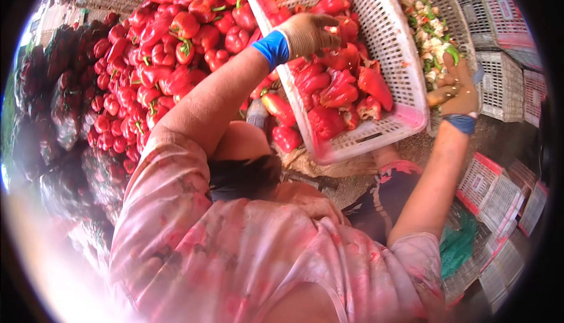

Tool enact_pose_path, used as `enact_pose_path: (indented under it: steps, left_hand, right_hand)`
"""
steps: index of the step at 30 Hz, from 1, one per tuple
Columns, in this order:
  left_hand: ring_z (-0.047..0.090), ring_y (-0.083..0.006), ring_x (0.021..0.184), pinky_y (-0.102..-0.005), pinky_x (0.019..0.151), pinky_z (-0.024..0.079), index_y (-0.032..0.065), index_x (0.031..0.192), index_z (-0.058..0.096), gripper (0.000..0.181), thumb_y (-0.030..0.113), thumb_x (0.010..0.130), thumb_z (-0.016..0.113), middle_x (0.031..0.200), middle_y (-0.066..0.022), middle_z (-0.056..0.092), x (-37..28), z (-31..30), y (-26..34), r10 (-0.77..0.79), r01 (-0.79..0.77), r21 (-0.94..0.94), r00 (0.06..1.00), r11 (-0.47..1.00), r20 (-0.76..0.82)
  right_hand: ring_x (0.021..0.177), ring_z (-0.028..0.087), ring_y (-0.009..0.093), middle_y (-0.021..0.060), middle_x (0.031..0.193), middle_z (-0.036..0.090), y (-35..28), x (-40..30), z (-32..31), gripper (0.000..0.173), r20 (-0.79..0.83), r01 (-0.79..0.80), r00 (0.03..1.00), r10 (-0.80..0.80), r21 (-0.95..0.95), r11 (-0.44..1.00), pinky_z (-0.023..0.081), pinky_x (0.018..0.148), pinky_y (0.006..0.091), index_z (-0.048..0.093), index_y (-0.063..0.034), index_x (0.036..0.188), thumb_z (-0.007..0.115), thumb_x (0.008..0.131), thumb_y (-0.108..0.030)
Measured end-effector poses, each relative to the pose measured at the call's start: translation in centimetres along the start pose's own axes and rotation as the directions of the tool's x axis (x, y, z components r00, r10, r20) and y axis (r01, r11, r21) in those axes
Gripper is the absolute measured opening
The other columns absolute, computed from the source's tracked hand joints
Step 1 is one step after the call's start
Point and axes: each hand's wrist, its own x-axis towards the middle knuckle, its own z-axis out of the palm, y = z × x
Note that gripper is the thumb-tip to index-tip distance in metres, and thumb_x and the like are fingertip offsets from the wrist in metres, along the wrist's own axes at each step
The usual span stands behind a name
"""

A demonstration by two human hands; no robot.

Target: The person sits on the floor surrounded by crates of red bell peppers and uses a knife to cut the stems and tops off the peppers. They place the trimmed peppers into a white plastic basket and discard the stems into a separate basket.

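My left hand (310,35), in a brown work glove with a blue cuff, hovers over a white plastic crate (387,36). Its fingers are curved and parted, with no clear hold on anything. Cut red bell peppers (337,87) lie in that crate, some split open. At the right, my right hand (458,87), gloved alike, is over a second crate (467,36) of pepper cores and green stem scraps (429,27). Its fingers are partly curled beside a green stem piece (452,54); whether they grip something is hidden.
A large heap of whole red peppers (163,67) lies at the left, beside filled dark mesh bags (61,89). More plastic crates (500,85) stand at the right, with others (489,186) lower down. Green netting (458,246) lies near them. Loose peppers (286,138) sit beside the white crate.
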Motion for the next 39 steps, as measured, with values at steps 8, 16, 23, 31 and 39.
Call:
enact_pose_path:
  steps: [8, 16, 23, 31, 39]
  left_hand:
    - [0.060, -0.0112, 0.062, -0.0277, 0.058, 0.050, 0.0009, 0.085, 0.069, 0.025, 0.025, 0.090, 0.072, 0.069, -0.0011, 0.066, -10.5, -3.6, -7.4, -0.061, 0.039, -0.102, 0.974, 0.994, -0.216]
    - [0.058, -0.0314, 0.114, -0.0445, 0.095, 0.049, 0.0115, 0.130, 0.058, 0.063, 0.031, 0.073, 0.078, 0.127, -0.0125, 0.060, -7.9, 3.3, -20.8, 0.063, -0.290, 0.823, 0.952, 0.489, 0.298]
    - [0.049, -0.0334, 0.131, -0.0450, 0.110, 0.037, 0.0165, 0.132, 0.061, 0.058, 0.022, 0.076, 0.073, 0.134, -0.0120, 0.059, -4.7, 7.1, -28.2, 0.315, -0.569, 0.677, 0.822, 0.467, 0.474]
    - [0.058, -0.0331, 0.120, -0.0445, 0.099, 0.046, 0.0134, 0.127, 0.064, 0.050, 0.016, 0.077, 0.070, 0.125, -0.0134, 0.064, -4.7, 6.8, -29.8, 0.298, -0.534, 0.724, 0.845, 0.436, 0.443]
    - [0.066, -0.0327, 0.108, -0.0440, 0.088, 0.054, 0.0103, 0.121, 0.067, 0.043, 0.010, 0.078, 0.066, 0.117, -0.0147, 0.069, -5.9, 5.1, -27.1, 0.068, -0.383, 0.827, 0.918, 0.412, 0.391]
  right_hand:
    - [0.079, 0.063, 0.012, 0.0123, 0.121, 0.069, 1.5, 0.3, -4.1, 0.039, -0.136, 0.011, 0.991, -0.017, -0.046, 0.999, 0.053, 0.077, 0.0294, 0.057, -0.0064, 0.131, 0.063, 0.098, -0.026]
    - [0.067, 0.056, 0.007, 0.0028, 0.102, 0.070, 5.3, -3.0, -0.3, 0.032, 0.031, -0.113, 0.993, 0.116, -0.093, 0.989, 0.050, 0.062, 0.0262, 0.067, -0.0103, 0.122, 0.067, 0.094, -0.026]
    - [0.067, 0.057, 0.009, 0.0040, 0.102, 0.069, 6.4, -3.8, 1.7, 0.032, -0.061, -0.136, 0.990, 0.128, -0.156, 0.978, 0.051, 0.061, 0.0280, 0.067, -0.0086, 0.122, 0.067, 0.095, -0.026]
    - [0.066, 0.058, 0.009, 0.0058, 0.100, 0.070, 6.3, -4.9, 2.6, 0.032, -0.062, -0.179, 0.982, 0.177, -0.039, 0.983, 0.050, 0.060, 0.0296, 0.066, -0.0077, 0.125, 0.065, 0.096, -0.022]
    - [0.065, 0.057, 0.009, 0.0018, 0.094, 0.069, 5.5, -4.8, 1.2, 0.027, -0.090, -0.168, 0.982, 0.169, 0.017, 0.986, 0.050, 0.061, 0.0298, 0.069, -0.0098, 0.118, 0.068, 0.094, -0.022]
